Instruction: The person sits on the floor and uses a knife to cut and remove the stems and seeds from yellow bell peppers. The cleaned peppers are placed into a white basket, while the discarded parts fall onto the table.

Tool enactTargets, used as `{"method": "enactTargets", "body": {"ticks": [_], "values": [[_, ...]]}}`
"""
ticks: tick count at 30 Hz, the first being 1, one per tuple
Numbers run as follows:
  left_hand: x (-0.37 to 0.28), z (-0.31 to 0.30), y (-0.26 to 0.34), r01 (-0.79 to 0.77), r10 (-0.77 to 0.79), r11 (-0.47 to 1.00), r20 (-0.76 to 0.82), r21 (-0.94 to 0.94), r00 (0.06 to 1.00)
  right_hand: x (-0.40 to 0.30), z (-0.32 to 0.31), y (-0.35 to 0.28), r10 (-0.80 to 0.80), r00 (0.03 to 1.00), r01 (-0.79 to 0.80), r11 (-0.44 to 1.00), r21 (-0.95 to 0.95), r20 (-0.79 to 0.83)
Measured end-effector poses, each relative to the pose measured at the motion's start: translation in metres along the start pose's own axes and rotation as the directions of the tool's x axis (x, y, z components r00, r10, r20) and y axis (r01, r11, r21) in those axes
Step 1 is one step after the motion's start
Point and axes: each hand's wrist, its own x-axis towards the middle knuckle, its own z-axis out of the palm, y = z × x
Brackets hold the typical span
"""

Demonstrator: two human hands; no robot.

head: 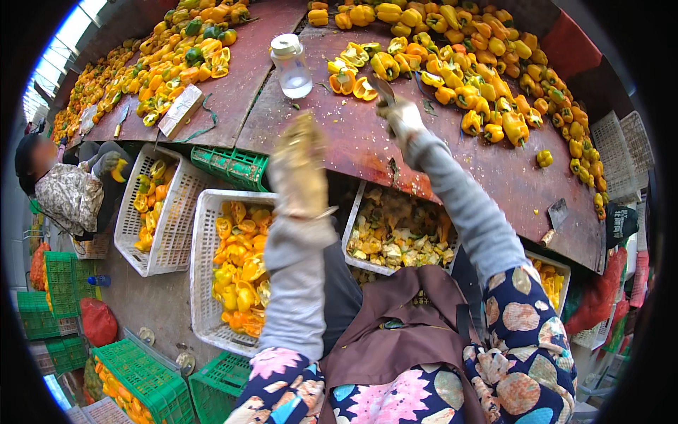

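My left hand [299, 164], in a stained yellowish glove, is blurred above the near edge of the red-brown table [339, 127]; whether it holds anything is unclear. My right hand [401, 115], in a pale glove, grips a knife [383, 89] whose blade points up and left. Just beyond the blade lie halved bell peppers [364, 88], cut side showing. A large pile of yellow and orange bell peppers [476, 79] spreads behind and to the right. Below my left forearm, a white crate [197, 270] holds cut peppers [243, 281]. Between my legs, another white crate [365, 265] contains cores and scraps [402, 233].
A lidded plastic bottle [292, 69] stands on the table. A scraper-like blade [558, 213] lies at the right, a wrapped block [181, 111] at the left. A co-worker [69, 185] sits far left beside a white crate [153, 254]. Green crates [143, 371] stand lower left.
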Motion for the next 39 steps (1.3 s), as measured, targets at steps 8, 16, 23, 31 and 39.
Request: {"method": "enactTargets", "body": {"ticks": [8, 16, 23, 31, 39], "values": [[0.004, 0.041, -0.098, 0.551, -0.534, 0.797, 0.140, -0.245, 0.834, 0.169, 0.067, -0.020, -0.367, 0.892, 0.411, 0.413, -0.812, 0.265], [0.023, 0.025, -0.078, 0.422, -0.410, 0.881, 0.101, -0.215, 0.907, 0.127, 0.054, -0.016, -0.140, 0.981, 0.169, 0.304, -0.938, 0.131], [0.055, 0.055, -0.097, 0.536, -0.547, 0.835, -0.085, -0.126, 0.833, 0.091, -0.019, 0.014, 0.129, 0.988, -0.149, 0.932, -0.329, -0.081], [0.074, 0.090, -0.168, 0.414, -0.379, 0.907, 0.282, -0.076, 0.882, -0.023, -0.033, 0.017, 0.187, 0.982, -0.186, 0.974, 0.132, 0.007], [0.049, 0.096, -0.182, 0.454, -0.363, 0.886, 0.473, -0.091, 0.803, -0.036, -0.072, 0.059, 0.225, 0.926, -0.374, 0.655, 0.657, 0.302]]}}
